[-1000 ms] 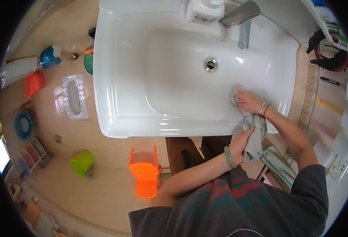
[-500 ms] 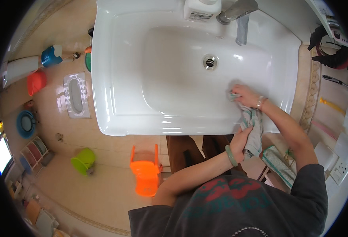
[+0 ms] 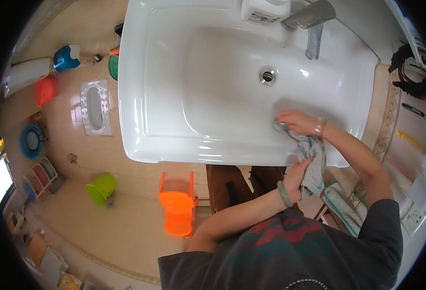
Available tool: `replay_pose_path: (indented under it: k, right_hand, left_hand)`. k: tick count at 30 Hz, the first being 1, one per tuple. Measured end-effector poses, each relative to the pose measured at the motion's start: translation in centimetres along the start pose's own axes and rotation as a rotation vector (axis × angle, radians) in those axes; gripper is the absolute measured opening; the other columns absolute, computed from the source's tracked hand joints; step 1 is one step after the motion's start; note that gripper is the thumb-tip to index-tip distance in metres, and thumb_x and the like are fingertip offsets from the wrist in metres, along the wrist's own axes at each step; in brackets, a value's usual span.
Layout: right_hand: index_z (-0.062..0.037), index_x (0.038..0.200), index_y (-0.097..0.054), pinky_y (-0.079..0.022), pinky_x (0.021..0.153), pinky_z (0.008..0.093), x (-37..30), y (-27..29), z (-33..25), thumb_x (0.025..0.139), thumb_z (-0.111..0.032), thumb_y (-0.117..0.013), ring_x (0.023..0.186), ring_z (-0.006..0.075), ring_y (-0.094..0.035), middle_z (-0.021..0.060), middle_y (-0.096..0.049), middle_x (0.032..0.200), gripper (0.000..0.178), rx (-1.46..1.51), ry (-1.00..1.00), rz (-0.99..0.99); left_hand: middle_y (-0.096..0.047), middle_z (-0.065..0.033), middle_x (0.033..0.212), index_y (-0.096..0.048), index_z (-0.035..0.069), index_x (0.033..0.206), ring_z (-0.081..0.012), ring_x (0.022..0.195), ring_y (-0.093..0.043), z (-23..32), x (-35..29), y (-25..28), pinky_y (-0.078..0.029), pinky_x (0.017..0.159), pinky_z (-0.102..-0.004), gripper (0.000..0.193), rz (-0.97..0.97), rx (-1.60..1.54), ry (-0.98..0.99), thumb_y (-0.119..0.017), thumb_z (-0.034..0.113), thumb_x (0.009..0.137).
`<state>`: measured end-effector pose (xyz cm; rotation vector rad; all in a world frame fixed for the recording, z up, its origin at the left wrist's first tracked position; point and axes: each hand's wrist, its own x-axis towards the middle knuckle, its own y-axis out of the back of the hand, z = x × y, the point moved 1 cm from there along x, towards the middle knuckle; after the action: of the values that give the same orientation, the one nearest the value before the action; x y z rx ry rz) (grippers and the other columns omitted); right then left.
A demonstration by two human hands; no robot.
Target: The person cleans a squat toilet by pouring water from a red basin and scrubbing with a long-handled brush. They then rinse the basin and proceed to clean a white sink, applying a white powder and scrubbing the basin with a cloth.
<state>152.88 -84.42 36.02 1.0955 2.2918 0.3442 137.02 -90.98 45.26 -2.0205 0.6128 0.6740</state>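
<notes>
A pale cloth with green stripes [image 3: 313, 166] stretches between my two hands at the near right of the white washbasin [image 3: 160, 96]. My right hand [image 3: 296, 122] is closed on the bunched upper end, which rests against the basin's inner slope. Close to the basin's front rim, my left hand [image 3: 297, 176] grips the lower part, and the loose end hangs beside the wrist with the green bangle. The metal drain [image 3: 267, 76] lies just beyond my right hand.
At the back of the basin stand a grey metal tap [image 3: 313, 21] and a white bottle [image 3: 265, 12]. An orange chair [image 3: 178, 208] and a green bucket [image 3: 101, 189] are on the floor to the left. A squat toilet [image 3: 95, 107] is set farther left.
The view has shifted slightly, so the basin appears a little farther right. My right hand has moved left with the cloth's bunched end; both hands keep their hold.
</notes>
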Motion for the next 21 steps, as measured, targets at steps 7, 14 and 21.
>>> replay_pose_path:
  k: [7, 14, 21]
  right_hand:
    - [-0.0043, 0.098, -0.056, -0.046, 0.076, 0.0408, 11.6, -2.7, -6.1, 0.079, -0.005, -0.056, 0.090, 0.0308, -0.056, 0.0094, -0.055, 0.100, 0.019, 0.167, 0.179, 0.161]
    - [-0.0084, 0.101, -0.058, -0.051, 0.074, 0.0376, 14.0, -1.4, -3.3, 0.081, -0.006, -0.055, 0.096, 0.0267, -0.058, 0.0056, -0.055, 0.107, 0.021, -0.209, 0.019, 0.507]
    - [-0.0054, 0.104, -0.057, -0.049, 0.078, 0.0398, 9.6, -1.0, 1.5, 0.078, -0.004, -0.054, 0.096, 0.0317, -0.056, 0.0101, -0.054, 0.106, 0.026, -0.174, -0.293, 0.637]
  left_hand:
    - [-0.062, -0.0040, 0.099, -0.053, 0.010, 0.114, -0.0198, 0.088, -0.062, 2.4, -2.5, 0.5, -0.052, 0.075, -0.0356, 0.026, 0.090, -0.141, -0.247, -0.048, 0.026, 0.094]
    - [-0.063, -0.0049, 0.098, -0.056, 0.008, 0.106, -0.0231, 0.089, -0.062, 5.4, 0.9, 0.5, -0.051, 0.080, -0.0380, 0.025, 0.113, -0.184, -0.422, -0.041, 0.026, 0.096]
    - [-0.063, -0.0068, 0.105, -0.054, 0.006, 0.115, -0.0236, 0.096, -0.062, 4.8, 1.8, 0.1, -0.050, 0.085, -0.0382, 0.028, 0.053, -0.136, -0.316, -0.044, 0.023, 0.095]
